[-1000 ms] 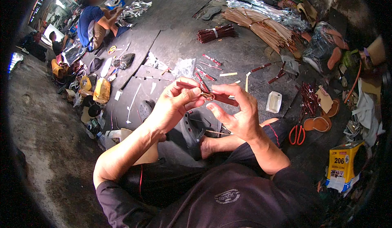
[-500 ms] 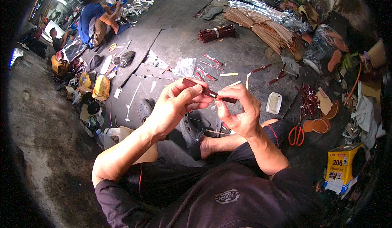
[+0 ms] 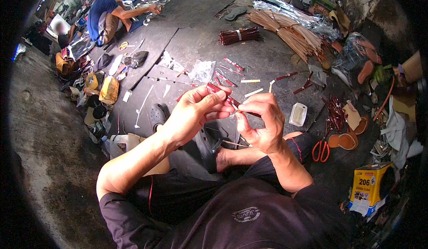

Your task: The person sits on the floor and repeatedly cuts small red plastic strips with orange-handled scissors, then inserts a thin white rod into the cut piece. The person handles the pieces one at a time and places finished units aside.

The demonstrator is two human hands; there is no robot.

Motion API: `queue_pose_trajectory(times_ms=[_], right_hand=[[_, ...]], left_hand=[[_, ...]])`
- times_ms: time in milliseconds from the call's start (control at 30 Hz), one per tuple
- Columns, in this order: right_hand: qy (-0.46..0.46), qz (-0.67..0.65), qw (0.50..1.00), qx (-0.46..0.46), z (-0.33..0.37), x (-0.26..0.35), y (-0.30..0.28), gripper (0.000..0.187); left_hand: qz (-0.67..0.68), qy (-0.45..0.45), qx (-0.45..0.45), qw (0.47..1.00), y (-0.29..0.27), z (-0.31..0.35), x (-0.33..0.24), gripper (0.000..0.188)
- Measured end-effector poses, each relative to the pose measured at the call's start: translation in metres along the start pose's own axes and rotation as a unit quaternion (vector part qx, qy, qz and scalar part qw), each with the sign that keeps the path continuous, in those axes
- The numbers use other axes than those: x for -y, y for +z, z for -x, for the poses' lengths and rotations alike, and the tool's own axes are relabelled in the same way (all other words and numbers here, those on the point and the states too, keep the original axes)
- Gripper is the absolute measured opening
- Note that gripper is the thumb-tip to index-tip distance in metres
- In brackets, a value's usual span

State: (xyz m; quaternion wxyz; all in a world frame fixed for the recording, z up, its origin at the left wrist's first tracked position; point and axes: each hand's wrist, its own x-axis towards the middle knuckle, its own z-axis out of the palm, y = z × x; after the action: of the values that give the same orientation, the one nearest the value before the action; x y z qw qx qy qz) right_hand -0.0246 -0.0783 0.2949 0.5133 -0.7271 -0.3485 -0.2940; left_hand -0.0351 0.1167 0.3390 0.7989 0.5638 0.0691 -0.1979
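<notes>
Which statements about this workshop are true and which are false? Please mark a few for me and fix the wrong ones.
1. The left hand holds a red strap. True.
2. The right hand holds the red scissors. False: they lie to its right, untouched.
3. The white tray is to the right of the right hand. True.
4. The yellow-blue tin stands at the far left. False: it stands at the far right.
5. A co-worker in blue is at the upper left. True.
</notes>
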Motion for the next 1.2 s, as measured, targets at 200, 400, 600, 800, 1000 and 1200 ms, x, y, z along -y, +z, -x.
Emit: queue_pose_trajectory(times_ms=[200,400,600,800,1000,1200], right_hand=[[0.053,-0.041,0.998,-0.002,-0.002,0.004,0.001,0.026],[0.012,0.026,1.0,0.005,-0.004,0.001,0.003,0.024],[0.062,-0.073,0.995,0.01,0.0,0.003,0.0,0.022],[0.124,-0.133,0.983,-0.004,0.005,-0.001,0.003,0.02],[0.126,-0.127,0.984,-0.009,0.003,-0.002,0.005,0.02],[0.092,-0.059,0.994,0.017,-0.003,0.001,0.002,0.02]], left_hand=[[0.008,0.013,0.001,1.0,-0.001,0.0,0.001,0.027],[-0.089,0.084,0.012,0.992,0.004,0.003,-0.001,0.026],[-0.04,0.03,0.026,0.998,0.005,0.004,-0.001,0.025],[-0.012,0.021,0.019,1.0,0.004,0.005,-0.002,0.024],[-0.03,0.04,0.02,0.999,0.002,0.004,-0.003,0.026],[-0.06,0.06,0.008,0.996,0.0,0.003,-0.001,0.026]])
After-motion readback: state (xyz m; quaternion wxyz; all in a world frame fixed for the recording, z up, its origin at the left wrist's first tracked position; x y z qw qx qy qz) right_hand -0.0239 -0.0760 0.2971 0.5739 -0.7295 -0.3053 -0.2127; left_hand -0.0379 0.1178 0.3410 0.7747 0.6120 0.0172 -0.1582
